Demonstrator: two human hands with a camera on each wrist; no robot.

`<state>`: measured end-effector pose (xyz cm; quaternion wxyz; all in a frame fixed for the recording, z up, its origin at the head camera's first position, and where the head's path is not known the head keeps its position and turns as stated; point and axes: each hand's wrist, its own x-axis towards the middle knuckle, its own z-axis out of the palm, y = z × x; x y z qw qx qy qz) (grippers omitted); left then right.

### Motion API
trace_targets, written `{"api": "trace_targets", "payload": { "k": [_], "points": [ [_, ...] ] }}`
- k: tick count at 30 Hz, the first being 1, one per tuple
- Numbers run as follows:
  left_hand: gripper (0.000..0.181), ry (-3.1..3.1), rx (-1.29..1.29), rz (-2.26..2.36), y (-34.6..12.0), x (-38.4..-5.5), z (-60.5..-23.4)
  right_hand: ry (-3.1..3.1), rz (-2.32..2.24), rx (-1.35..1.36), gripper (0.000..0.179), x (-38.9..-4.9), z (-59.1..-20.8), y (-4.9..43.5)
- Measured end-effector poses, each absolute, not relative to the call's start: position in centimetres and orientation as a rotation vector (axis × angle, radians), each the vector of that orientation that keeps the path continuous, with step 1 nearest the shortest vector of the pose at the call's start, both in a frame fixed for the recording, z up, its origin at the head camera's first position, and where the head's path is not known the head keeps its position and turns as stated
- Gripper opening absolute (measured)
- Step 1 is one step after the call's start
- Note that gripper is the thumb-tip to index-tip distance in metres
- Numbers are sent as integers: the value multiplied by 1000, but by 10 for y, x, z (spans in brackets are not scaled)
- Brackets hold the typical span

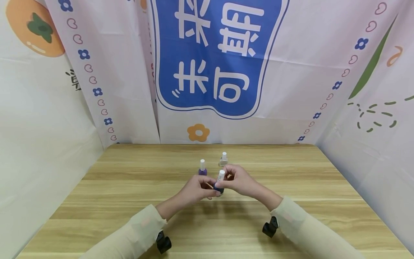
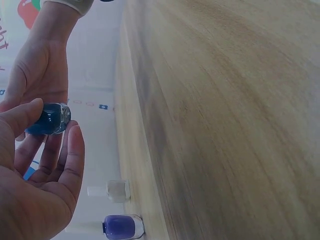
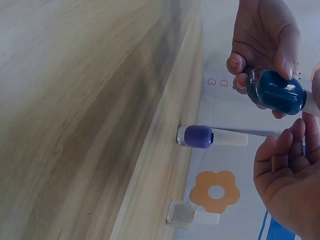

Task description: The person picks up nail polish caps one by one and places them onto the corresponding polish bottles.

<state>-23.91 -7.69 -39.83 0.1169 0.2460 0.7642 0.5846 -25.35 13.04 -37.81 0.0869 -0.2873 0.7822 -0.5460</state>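
Note:
Over the table, both hands hold a dark teal-blue nail polish bottle [image 3: 280,92] with a white cap [image 1: 221,175], its cap tilted slightly to the right in the head view. My left hand [image 1: 196,187] pinches the glass body low down, the thumb lying along its side. The right hand [image 1: 240,181] grips the white cap between thumb and fingers. Behind the left hand stands a purple nail polish bottle [image 1: 202,172], upright, its lower part hidden in the head view. Farther back, a clear nail polish bottle [image 1: 223,161] with a white cap stands just beyond the right hand's fingers.
The wood-grain table [image 1: 129,187] runs back to a white printed cloth [image 1: 284,93], with more cloth at both sides. A blue panel with white characters [image 1: 213,57] decorates the back. Small black devices [image 1: 163,242] hang at both sleeve cuffs.

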Motion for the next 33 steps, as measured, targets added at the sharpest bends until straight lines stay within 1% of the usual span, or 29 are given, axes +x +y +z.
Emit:
{"api": "trace_targets", "payload": {
  "k": [4, 10, 15, 18, 25, 33],
  "points": [
    [22, 2235, 723, 1705, -77, -239, -399, 2336, -1599, -857, 20, -253, -376, 131],
    [24, 2233, 710, 1715, -78, -241, -400, 2279, -1525, -919, 16, -258, -369, 140],
    [23, 2241, 703, 1709, -78, -243, -400, 2184, -1449, -1045, 29, -264, -363, 148],
    [22, 2232, 721, 1710, -78, -242, -400, 2108, -1415, -1087, 31, -265, -361, 150],
    [26, 2225, 723, 1713, -78, -241, -402, 2094, -1408, -1118, 25, -265, -363, 149],
    [26, 2228, 688, 1710, -79, -240, -399, 2221, -1408, -1068, 18, -263, -365, 146]
  ]
}}
